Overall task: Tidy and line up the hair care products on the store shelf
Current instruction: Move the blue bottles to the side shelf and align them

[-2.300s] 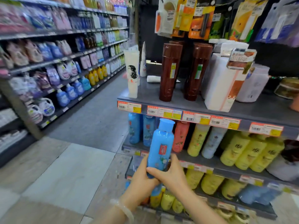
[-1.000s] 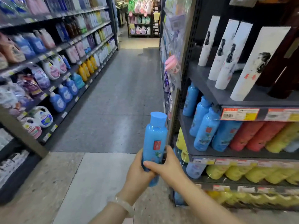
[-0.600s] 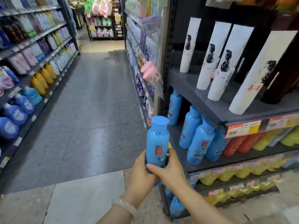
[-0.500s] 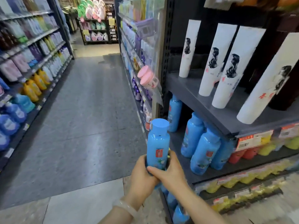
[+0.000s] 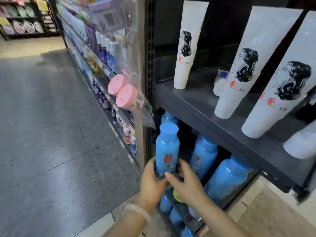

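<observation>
I hold an upright blue bottle (image 5: 167, 151) with a red label at its lower part, my left hand (image 5: 151, 181) wrapped round its left side and my right hand (image 5: 186, 183) round its right. It stands at the left end of the second shelf, in front of another blue bottle (image 5: 168, 117). To its right, under the dark upper shelf (image 5: 205, 108), stand two more blue bottles (image 5: 203, 154) (image 5: 227, 180). Tall white tubes (image 5: 188, 41) (image 5: 246, 65) (image 5: 282, 93) printed with a long-haired figure stand on the upper shelf.
A clear hanging bag with two pink-lidded jars (image 5: 125, 93) hangs on the shelf's end post (image 5: 150, 48), just above the bottle. More blue bottles (image 5: 165, 202) fill a lower shelf. The grey aisle floor (image 5: 51, 134) stretches to the left, lined with a long product shelf (image 5: 95, 48).
I have moved closer to the shelf's left end and carried the blue bottle from the aisle to the second shelf, beside the other blue bottles. Both hands keep their hold.
</observation>
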Demonstrator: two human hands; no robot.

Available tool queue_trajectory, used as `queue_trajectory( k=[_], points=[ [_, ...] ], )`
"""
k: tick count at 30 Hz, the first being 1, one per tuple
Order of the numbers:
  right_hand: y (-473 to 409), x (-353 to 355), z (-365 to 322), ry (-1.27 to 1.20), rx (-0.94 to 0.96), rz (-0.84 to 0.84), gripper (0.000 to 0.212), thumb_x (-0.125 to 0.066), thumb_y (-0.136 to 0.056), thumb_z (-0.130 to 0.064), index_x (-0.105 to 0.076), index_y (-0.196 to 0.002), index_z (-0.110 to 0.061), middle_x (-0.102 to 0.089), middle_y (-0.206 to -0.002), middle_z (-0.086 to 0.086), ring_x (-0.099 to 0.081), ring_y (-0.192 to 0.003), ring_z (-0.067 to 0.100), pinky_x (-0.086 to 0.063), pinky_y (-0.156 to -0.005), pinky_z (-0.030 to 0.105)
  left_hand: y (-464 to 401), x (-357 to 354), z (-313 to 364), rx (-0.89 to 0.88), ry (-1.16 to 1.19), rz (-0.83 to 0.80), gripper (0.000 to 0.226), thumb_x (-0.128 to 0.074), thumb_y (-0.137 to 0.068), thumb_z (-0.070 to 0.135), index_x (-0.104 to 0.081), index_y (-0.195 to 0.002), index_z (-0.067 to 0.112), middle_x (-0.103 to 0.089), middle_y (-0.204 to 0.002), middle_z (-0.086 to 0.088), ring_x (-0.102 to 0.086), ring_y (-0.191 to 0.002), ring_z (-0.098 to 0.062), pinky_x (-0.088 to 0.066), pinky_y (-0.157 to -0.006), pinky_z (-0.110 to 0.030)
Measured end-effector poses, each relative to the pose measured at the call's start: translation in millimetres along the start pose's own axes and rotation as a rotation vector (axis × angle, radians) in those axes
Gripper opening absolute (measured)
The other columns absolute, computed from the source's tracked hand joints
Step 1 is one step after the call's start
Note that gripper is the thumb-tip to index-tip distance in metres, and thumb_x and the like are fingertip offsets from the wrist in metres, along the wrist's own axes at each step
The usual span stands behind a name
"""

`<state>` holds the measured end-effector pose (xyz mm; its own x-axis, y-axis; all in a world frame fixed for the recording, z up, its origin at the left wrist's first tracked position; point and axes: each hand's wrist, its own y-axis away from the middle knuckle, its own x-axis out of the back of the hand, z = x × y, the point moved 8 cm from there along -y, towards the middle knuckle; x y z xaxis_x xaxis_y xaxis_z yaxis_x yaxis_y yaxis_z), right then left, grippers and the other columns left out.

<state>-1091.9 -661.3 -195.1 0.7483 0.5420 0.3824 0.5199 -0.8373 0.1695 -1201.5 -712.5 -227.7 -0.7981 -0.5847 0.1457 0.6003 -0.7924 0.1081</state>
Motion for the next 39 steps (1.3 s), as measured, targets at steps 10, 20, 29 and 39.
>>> queue_trajectory(
  k=[10,20,29,39],
  points=[
    [3,4,31,-0.063,-0.212,0.222,0.037,-0.049,-0.094,-0.017,-0.043,-0.13,-0.024,-0.051,-0.115,-0.013,-0.049,-0.104,0.0,-0.037,-0.093,0.017,-62,-37,5,-0.072,-0.004,-0.215,0.05,-0.08,-0.067,0.004,-0.052,-0.1,0.029,-0.066,-0.096,0.01,-0.064,-0.083,0.008,-0.052,-0.076,-0.013],
    [31,12,73,-0.111,-0.362,0.406,0.016,-0.061,-0.087,-0.013,-0.054,-0.095,-0.025,-0.059,-0.09,-0.017,-0.058,-0.082,-0.002,-0.04,-0.068,-0.002,-81,-66,-9,-0.175,-0.146,-0.28,0.063,-0.083,-0.066,0.011,-0.052,-0.121,0.013,-0.041,-0.113,-0.001,-0.052,-0.107,-0.019,-0.045,-0.097,-0.032],
    [23,20,73,-0.177,-0.426,0.586,0.046,-0.058,-0.088,-0.012,-0.043,-0.131,-0.007,-0.054,-0.116,0.005,-0.054,-0.107,0.016,-0.039,-0.086,0.019,-88,-70,-13,-0.172,-0.079,-0.371,0.06,-0.077,-0.071,0.003,-0.045,-0.107,0.039,-0.061,-0.106,0.016,-0.06,-0.097,0.008,-0.05,-0.085,-0.024],
    [6,22,82,-0.107,-0.472,0.721,0.072,-0.056,-0.088,-0.032,-0.014,-0.145,-0.018,-0.046,-0.14,0.009,-0.049,-0.125,0.027,-0.041,-0.1,0.036,-91,-73,-35,-0.171,-0.219,-0.252,0.059,-0.081,-0.067,0.019,-0.049,-0.117,0.017,-0.058,-0.118,-0.008,-0.058,-0.11,-0.021,-0.052,-0.089,-0.045]
  ],
)
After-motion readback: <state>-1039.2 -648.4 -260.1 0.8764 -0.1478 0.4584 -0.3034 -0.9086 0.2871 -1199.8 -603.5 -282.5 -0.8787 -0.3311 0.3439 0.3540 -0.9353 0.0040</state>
